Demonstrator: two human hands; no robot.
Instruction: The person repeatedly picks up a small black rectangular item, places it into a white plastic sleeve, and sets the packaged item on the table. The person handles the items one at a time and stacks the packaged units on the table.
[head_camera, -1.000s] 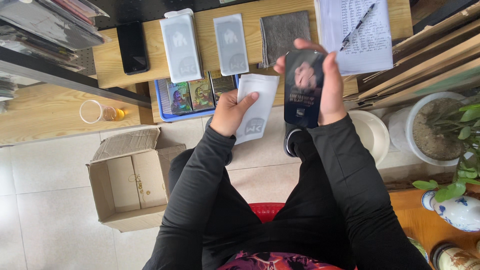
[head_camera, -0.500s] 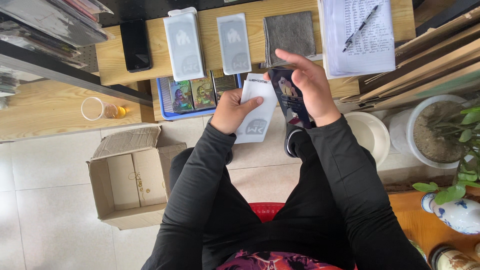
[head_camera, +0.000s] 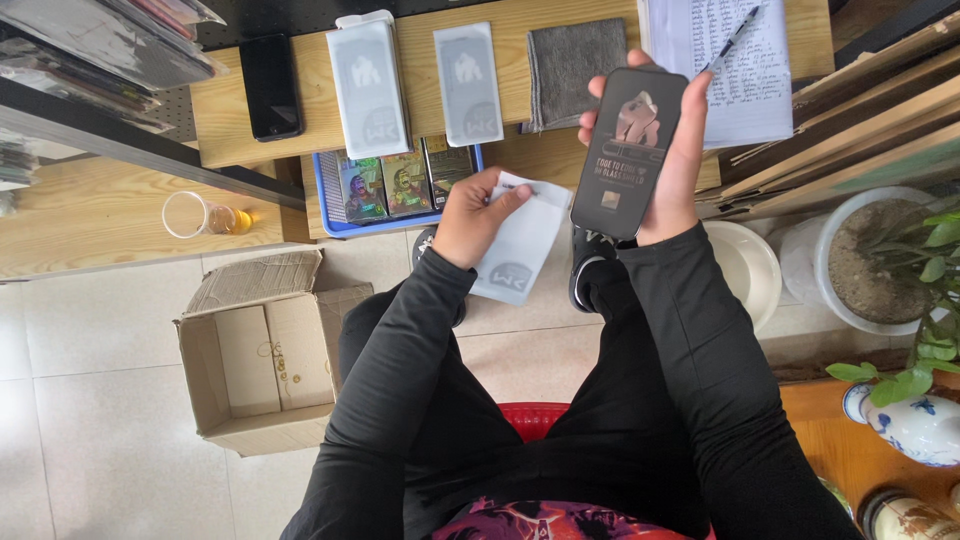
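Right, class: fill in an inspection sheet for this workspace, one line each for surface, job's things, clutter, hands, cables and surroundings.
Surface: light wooden bench, with a lower wooden shelf to its left.
Job's things: dark glass screen protector held upright; white sleeve held below it.
Clutter: two white packets, grey cloth, black phone, notebook with pen, blue tray of cards, plastic cup.
Hands: right hand grips the protector; left hand pinches the sleeve.
Cables: nothing seen.
Surroundings: open cardboard box on tiled floor, potted plant, white bowl.
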